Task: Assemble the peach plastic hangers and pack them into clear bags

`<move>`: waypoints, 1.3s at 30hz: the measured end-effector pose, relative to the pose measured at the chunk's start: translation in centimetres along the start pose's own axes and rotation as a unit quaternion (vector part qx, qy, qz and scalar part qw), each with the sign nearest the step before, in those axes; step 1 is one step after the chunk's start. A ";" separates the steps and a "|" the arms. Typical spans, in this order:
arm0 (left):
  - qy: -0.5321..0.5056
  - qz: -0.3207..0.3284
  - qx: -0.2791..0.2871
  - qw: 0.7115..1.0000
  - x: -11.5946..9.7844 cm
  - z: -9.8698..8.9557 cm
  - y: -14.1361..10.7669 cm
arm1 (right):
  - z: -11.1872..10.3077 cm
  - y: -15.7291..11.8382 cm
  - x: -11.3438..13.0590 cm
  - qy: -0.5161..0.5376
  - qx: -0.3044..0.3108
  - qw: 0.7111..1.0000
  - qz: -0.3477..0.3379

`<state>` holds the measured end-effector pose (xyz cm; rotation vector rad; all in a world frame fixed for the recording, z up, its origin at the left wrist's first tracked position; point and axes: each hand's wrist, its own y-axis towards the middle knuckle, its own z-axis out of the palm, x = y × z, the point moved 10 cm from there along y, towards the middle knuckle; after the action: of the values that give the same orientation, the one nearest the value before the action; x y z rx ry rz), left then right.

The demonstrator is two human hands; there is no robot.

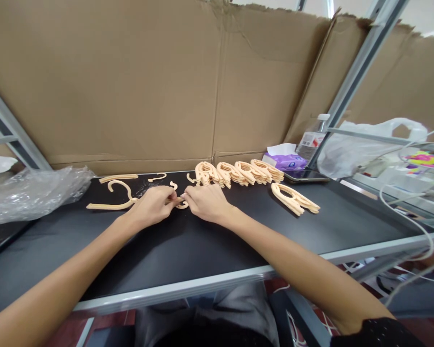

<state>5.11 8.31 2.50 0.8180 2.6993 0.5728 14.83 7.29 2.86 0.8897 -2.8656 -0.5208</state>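
Note:
Fingers pinched, my left hand point(155, 206) grips a beige plastic folding hanger point(110, 206), whose straight arm and curved hook stick out to the left. Close beside it, my right hand point(207, 201) has its fingertips closed at the hanger's other end; my fingers cover the join between them. A small curved beige piece point(183, 205) shows just below the fingertips. Behind my hands lie another small piece point(173, 185), a loose hook point(157, 177) and a curved part point(191, 179). Straight beige arms point(118, 178) rest at the back left.
Several stacks of folded hangers point(244, 172) line the back of the black table point(188, 250). More folded hangers point(287, 198) lie to the right. Behind stand a purple tissue pack point(285, 161) and a bottle point(313, 137), beside a phone point(305, 176). Crumpled clear plastic point(36, 193) covers the left.

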 end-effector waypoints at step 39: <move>-0.086 0.003 0.081 0.993 -0.4 1.0 0.1 | 1.6 0.7 -2.1 0.317 0.059 0.946 -0.024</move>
<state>5.85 8.44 1.76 0.8730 2.6090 0.2731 15.81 9.50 1.60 0.9347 -2.3022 -0.0390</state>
